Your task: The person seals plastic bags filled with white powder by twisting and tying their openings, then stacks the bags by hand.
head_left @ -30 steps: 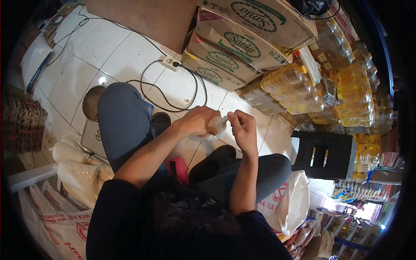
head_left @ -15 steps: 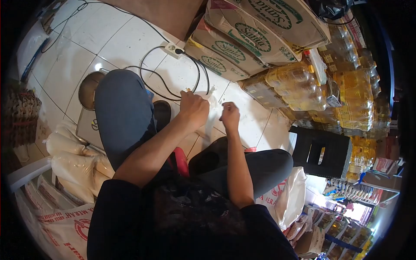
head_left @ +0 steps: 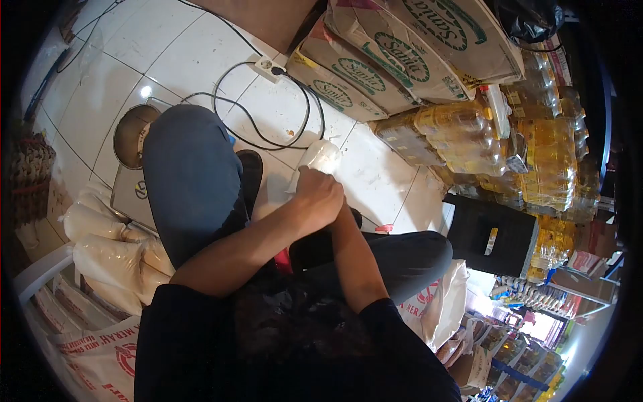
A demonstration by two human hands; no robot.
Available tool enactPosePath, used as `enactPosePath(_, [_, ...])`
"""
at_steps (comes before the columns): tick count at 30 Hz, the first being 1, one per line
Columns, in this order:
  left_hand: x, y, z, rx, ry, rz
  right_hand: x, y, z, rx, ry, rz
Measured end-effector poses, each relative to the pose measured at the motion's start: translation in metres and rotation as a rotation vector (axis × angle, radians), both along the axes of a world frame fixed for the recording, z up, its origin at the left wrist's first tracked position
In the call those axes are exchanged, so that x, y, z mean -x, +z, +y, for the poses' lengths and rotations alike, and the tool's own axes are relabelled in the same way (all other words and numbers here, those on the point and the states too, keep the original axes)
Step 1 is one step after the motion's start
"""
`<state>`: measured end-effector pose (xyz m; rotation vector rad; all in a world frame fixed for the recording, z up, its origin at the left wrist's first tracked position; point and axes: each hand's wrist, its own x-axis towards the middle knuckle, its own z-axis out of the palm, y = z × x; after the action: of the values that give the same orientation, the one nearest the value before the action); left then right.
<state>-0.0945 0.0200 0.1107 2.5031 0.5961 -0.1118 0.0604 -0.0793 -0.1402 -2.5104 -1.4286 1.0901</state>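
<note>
A clear plastic bag (head_left: 323, 157), its end puffed out and shiny, points away from me above the tiled floor between my knees. My left hand (head_left: 317, 197) is closed on the bag's near end, knuckles up. My right hand (head_left: 340, 213) presses against it from the right, closed at the same gathered end. Its fingers are mostly hidden behind the left hand. What the bag contains, if anything, I cannot make out.
Filled clear bags (head_left: 114, 251) lie left, below a round metal pan (head_left: 131, 137). A socket strip (head_left: 269, 70) and black cable (head_left: 251, 120) lie ahead. Cartons (head_left: 365, 74), packs of yellow bottles (head_left: 462, 127) and a black crate (head_left: 489, 234) stand to the right.
My hands were apart, with a limp strip of plastic between them. They have come together closer to my body, and the bag now stands out puffed beyond them.
</note>
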Motion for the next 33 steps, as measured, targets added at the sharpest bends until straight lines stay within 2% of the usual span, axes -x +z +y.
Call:
enactPosePath(2, [0.001,0.001,-0.006,-0.067,0.034,-0.050,-0.017,0.021,0.019,-0.037,-0.164,-0.032])
enactPosePath(4, [-0.002,-0.007,-0.013,-0.156,0.095,-0.107,-0.024,0.020,0.033,-0.141,-0.327,-0.067])
enactPosePath(5, [-0.005,-0.015,-0.017,-0.216,0.139,-0.143,-0.019,0.016,0.038,-0.177,-0.331,-0.065])
enactPosePath(7, [-0.020,-0.059,-0.040,-0.447,0.287,-0.247,-0.004,-0.021,0.032,-0.133,-0.143,-0.108])
enactPosePath(9, [-0.020,-0.056,-0.037,-0.405,0.225,-0.193,-0.019,-0.085,0.014,-0.111,0.240,-0.094])
enactPosePath(11, [-0.011,-0.023,-0.025,-0.157,0.012,-0.048,-0.029,-0.023,0.035,0.076,0.084,0.106])
enactPosePath(13, [-0.007,-0.011,-0.024,-0.068,-0.083,-0.036,-0.036,0.031,0.061,0.155,-0.162,0.121])
enactPosePath(14, [-0.006,-0.010,-0.025,-0.065,-0.100,-0.062,-0.034,0.047,0.071,0.138,-0.276,0.112])
enactPosePath(17, [-0.004,-0.008,-0.025,-0.022,-0.059,-0.116,-0.016,0.025,0.068,-0.186,-0.398,0.019])
enactPosePath(18, [0.001,-0.014,-0.028,-0.228,-0.090,-0.261,-0.010,0.009,0.064,-0.143,-0.310,-0.074])
enactPosePath(20, [-0.003,-0.016,-0.033,-0.294,-0.014,-0.203,0.005,-0.016,0.059,-0.064,-0.136,-0.269])
enactPosePath(21, [-0.003,-0.015,-0.032,-0.273,-0.013,-0.189,0.010,0.000,0.064,0.023,-0.119,-0.290])
enactPosePath(24, [0.000,-0.009,-0.027,-0.094,-0.082,-0.185,-0.055,-0.032,0.072,-0.082,-0.062,0.184])
enactPosePath(25, [-0.001,-0.009,-0.028,-0.114,-0.096,-0.184,-0.065,-0.009,0.093,0.109,0.151,0.025])
enactPosePath(27, [-0.001,-0.008,-0.027,-0.150,-0.107,-0.174,-0.057,0.021,0.097,-0.024,-0.250,-0.163])
enactPosePath(30, [0.000,0.000,-0.024,-0.096,-0.115,-0.074,-0.031,0.008,0.089,-0.270,-0.390,-0.048])
enactPosePath(33, [0.000,-0.014,-0.034,-0.260,-0.036,-0.215,-0.001,0.003,0.076,0.076,-0.008,-0.195])
